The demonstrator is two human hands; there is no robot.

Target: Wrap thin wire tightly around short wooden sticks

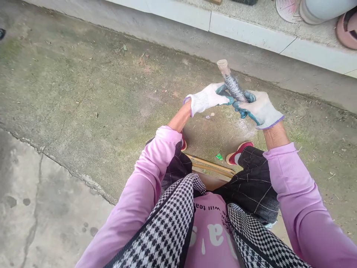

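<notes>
Both my hands wear white knit gloves with teal-coated fingers. My left hand and my right hand meet in front of me, fingers wrapped round a short wooden stick wound with thin grey wire. The stick tilts up and to the left, its cut end standing clear above the gloves. Its lower part is hidden inside my fingers. My pink sleeves reach forward over my dark quilted trousers, and I sit low above the concrete ground.
Red shoes rest on the ground beneath my hands, with a small green scrap between them. Thin bamboo strips lie across my lap edge. A pale raised kerb runs along the back, with pink and white containers on it.
</notes>
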